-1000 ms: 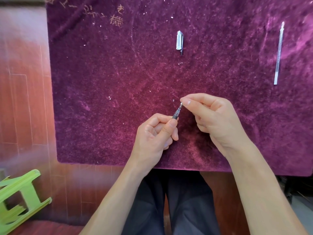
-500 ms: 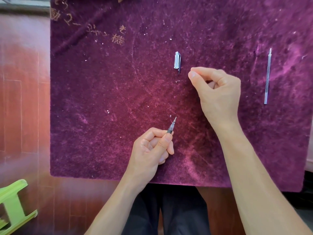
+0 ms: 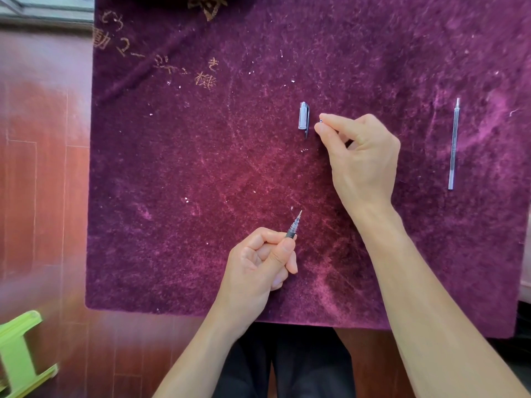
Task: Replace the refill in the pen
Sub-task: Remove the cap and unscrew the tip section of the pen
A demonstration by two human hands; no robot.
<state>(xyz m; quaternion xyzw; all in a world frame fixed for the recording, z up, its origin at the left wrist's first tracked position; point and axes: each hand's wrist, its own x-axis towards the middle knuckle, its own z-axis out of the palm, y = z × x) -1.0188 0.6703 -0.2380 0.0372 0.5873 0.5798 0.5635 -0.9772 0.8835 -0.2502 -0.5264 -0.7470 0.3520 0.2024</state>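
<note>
My left hand (image 3: 258, 262) is closed around the pen (image 3: 294, 225); only its clear front section and metal tip stick out, aimed up and right. Most of the barrel is hidden in my fist. My right hand (image 3: 359, 156) hovers further up the mat, thumb and forefinger pinched on a tiny round tip cover (image 3: 321, 120). The clear pen cap (image 3: 303, 117) with a dark clip lies flat just left of those fingertips, not touching them. A long thin refill (image 3: 453, 145) lies lengthwise on the mat far to the right.
Everything rests on a dark purple velvet mat (image 3: 186, 182) with gold embroidery (image 3: 161, 61) at its upper left. Wooden floor (image 3: 43, 196) shows to the left, a green plastic stool (image 3: 17, 354) at the bottom left. My dark trousers (image 3: 287, 369) are below the mat's near edge.
My right hand has left the pen tip and moved up and away to beside the pen cap, carrying the tiny cover. The left hand keeps its hold on the pen.
</note>
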